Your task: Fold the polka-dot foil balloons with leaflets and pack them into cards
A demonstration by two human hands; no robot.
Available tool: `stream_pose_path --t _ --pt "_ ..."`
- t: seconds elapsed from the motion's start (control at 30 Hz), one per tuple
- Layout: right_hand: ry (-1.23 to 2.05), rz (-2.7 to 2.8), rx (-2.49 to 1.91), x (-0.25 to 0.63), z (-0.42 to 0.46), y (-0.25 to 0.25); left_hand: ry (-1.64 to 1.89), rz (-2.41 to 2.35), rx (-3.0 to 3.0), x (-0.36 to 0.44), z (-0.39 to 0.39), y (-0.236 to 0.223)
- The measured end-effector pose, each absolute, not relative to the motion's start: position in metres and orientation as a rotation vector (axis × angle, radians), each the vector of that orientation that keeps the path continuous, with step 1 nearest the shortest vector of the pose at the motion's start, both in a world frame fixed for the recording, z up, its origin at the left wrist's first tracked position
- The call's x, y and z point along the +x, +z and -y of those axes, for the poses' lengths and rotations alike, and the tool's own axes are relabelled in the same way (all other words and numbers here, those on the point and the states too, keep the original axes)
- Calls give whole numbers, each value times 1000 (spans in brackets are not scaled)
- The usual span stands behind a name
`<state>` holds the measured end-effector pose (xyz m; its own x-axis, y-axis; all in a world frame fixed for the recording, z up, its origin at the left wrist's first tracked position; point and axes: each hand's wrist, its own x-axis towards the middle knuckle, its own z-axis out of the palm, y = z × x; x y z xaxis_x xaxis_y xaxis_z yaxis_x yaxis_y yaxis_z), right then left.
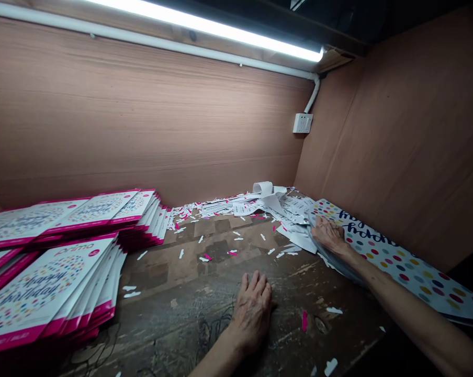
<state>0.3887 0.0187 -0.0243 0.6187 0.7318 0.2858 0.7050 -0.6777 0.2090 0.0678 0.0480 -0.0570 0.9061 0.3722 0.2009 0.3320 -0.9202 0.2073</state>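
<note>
My left hand [254,309] rests palm down on the worn wooden table [189,293], its fingers stretched out close together and nothing in it. Over at the right, my right hand [327,234] has its fingers curled over the near end of a stack of polka-dot printed sheets [405,267] with dark "happy" lettering, partly upside down. The fingertips lie at the stack's left edge, and how many sheets they hold is hidden. Beside that hand lie loose white paper slips [295,209].
Piles of white and pink "happy birthday" packets [59,285] fill the left side. White and pink paper scraps [205,257] are scattered over the table. Wooden panels [150,115] enclose the back and right, with a socket box [302,123] and a tube light [221,29] above.
</note>
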Motion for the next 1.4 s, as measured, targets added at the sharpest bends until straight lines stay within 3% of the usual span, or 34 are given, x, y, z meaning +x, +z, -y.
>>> stream_pose_path --t 0.53,0.7,0.97,1.23,1.4 --pt "713 -1033 2618 417 6 60 357 -520 2889 68 -50 -53" --pt "699 -1056 2567 422 28 53 333 -520 2892 69 -50 -54" --pt "418 -1166 2518 416 4 23 335 -520 2887 66 -50 -50" --pt "775 -997 2560 404 4 23 387 -511 2860 65 -51 -54" --pt "804 -1167 2491 415 28 20 362 -517 2864 65 -51 -54"
